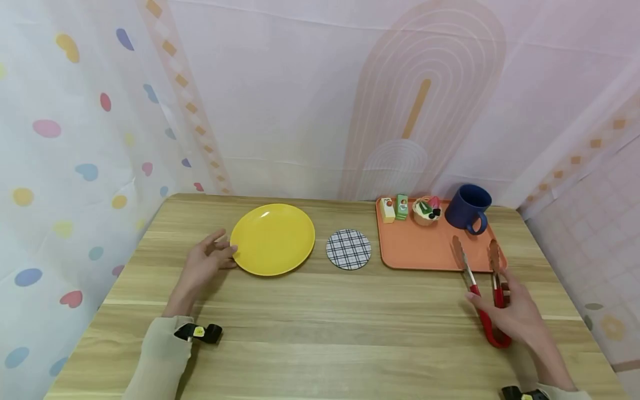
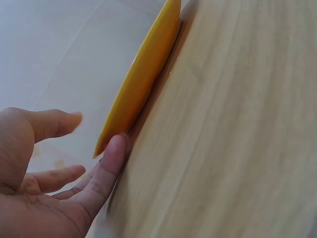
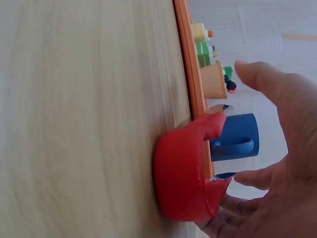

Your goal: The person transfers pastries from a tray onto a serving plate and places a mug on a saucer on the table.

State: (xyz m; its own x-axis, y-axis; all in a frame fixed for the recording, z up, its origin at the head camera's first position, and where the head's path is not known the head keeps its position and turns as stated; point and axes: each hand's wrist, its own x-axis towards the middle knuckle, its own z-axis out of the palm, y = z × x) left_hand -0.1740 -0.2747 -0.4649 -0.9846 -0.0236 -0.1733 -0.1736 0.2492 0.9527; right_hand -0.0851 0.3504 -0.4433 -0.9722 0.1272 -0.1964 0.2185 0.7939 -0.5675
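A yellow plate (image 1: pixel 273 239) lies on the table, and my left hand (image 1: pixel 202 265) is at its left rim. In the left wrist view the fingers are loosely spread, one fingertip beside the edge of the plate (image 2: pixel 143 74). Tongs with red handles (image 1: pixel 485 323) lie spread apart, their tips over the front of an orange tray (image 1: pixel 420 253). My right hand (image 1: pixel 517 311) is around the handles at the right. In the right wrist view its thumb stands away from the red handle (image 3: pixel 181 173), with other fingers partly hidden beside it.
On the tray stand a blue mug (image 1: pixel 467 205), a toy cupcake (image 1: pixel 426 214), a small yellow carton (image 1: pixel 387 211) and a green carton (image 1: pixel 401 207). A round checked coaster (image 1: pixel 348 249) lies between plate and tray. A patterned cloth (image 1: pixel 285 100) hangs behind the table.
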